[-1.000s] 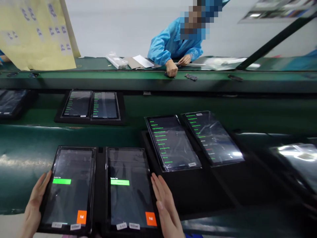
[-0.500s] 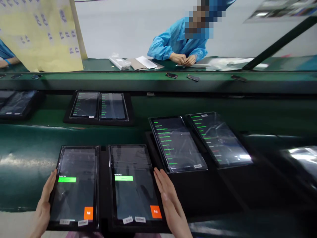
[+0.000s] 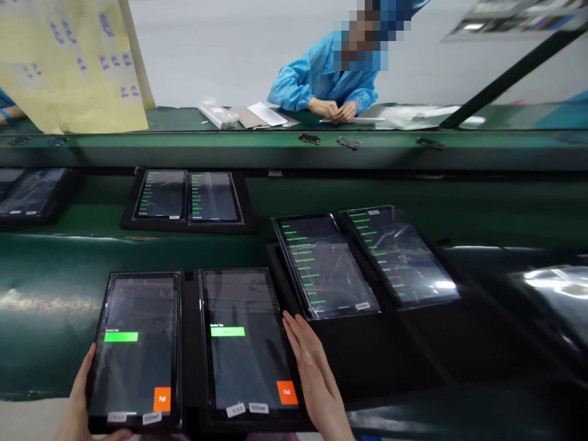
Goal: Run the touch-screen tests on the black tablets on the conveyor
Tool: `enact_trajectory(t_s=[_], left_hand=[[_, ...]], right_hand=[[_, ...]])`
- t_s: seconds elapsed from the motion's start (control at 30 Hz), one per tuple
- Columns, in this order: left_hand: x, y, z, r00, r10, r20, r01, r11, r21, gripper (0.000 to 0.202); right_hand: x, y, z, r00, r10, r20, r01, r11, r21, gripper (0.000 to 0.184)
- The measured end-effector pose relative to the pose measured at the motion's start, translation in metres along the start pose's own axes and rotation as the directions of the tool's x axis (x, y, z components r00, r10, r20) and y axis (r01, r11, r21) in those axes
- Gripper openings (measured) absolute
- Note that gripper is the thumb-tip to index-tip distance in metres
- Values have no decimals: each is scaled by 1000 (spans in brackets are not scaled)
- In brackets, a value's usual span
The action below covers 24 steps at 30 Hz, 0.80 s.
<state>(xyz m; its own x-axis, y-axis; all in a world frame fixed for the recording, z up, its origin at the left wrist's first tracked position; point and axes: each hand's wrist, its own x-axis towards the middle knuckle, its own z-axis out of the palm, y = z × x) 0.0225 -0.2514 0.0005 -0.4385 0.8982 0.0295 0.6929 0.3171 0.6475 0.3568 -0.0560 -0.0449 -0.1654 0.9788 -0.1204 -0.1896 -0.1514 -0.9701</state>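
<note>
A black tray (image 3: 189,343) lies in front of me on the green belt (image 3: 41,294) with two tablets in it. The left tablet (image 3: 134,349) and the right tablet (image 3: 245,343) each show a green bar and an orange Fail button. My left hand (image 3: 80,404) rests along the tray's left edge, thumb curling under its near corner. My right hand (image 3: 312,376) lies flat against the tray's right edge, fingers stretched out and together.
A second tray (image 3: 367,331) with two film-wrapped tablets (image 3: 324,264) showing green lists sits right of mine. Another tray pair (image 3: 188,196) lies farther back. Across the line a person in blue (image 3: 328,79) works with both hands. Yellow sheet (image 3: 68,61) hangs far left.
My left hand has slid down toward the tray's near left corner. The tray and right hand have hardly moved. The person opposite drew both hands together.
</note>
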Motion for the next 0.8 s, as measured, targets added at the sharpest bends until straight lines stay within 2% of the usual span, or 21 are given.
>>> enact_trajectory(t_s=[0.3, 0.6, 0.8], left_hand=[[0, -12, 2, 999, -3, -38, 2, 1000, -25, 106], [1, -26, 4, 994, 42, -98, -39, 999, 38, 107], [3, -26, 0, 997, 39, -66, -39, 999, 2, 103]], right_hand=[[-3, -1, -3, 1000, -15, 22, 15, 1000, -24, 43], [-2, 2, -5, 999, -32, 23, 33, 999, -40, 46], [-2, 2, -5, 999, -25, 37, 28, 997, -76, 44]])
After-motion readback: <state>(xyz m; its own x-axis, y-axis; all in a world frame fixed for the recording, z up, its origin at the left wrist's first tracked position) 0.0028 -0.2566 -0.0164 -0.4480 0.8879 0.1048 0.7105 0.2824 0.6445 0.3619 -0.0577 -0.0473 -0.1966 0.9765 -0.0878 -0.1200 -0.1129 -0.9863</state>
